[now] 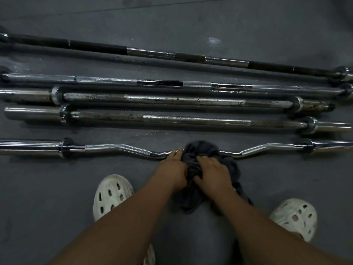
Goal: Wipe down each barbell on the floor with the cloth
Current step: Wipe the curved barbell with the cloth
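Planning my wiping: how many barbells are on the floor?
5: curl bar nearest, under the cloth; then near short bar, far short bar, chrome bar, and black bar farthest. A grey streak beside it may be a sixth.
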Action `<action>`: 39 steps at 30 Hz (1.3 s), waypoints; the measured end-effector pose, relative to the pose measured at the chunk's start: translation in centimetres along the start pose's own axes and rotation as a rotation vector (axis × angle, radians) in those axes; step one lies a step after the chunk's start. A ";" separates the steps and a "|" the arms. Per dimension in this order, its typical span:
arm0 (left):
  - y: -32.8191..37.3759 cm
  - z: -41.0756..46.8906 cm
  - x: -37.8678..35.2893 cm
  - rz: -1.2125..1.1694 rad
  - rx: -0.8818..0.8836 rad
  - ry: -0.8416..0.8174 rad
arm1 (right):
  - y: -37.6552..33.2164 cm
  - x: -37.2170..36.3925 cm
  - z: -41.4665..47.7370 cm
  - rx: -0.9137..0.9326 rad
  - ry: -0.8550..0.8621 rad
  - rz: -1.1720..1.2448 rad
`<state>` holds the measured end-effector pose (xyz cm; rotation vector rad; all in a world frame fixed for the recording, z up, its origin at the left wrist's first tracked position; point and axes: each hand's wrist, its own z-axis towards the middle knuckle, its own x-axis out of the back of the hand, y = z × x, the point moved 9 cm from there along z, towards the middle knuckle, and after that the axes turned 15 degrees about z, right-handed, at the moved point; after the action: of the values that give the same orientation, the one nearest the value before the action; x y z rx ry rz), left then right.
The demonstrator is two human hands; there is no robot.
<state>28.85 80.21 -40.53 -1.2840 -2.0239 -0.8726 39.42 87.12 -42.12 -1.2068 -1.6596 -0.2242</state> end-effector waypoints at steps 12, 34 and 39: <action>-0.3 -0.7 -1.1 0.090 0.002 0.054 | 5.1 2.1 -2.3 -0.430 0.101 0.312; 0.9 -16.7 2.5 0.159 0.215 0.164 | -4.3 6.6 -11.5 -0.274 0.160 1.187; 1.7 -14.2 1.7 0.048 0.200 0.112 | -1.8 5.0 -10.1 -0.401 0.253 1.397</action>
<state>31.60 70.67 -30.14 -1.1424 -1.9306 -0.6849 44.31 82.76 -32.78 -2.2332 -0.2873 0.1839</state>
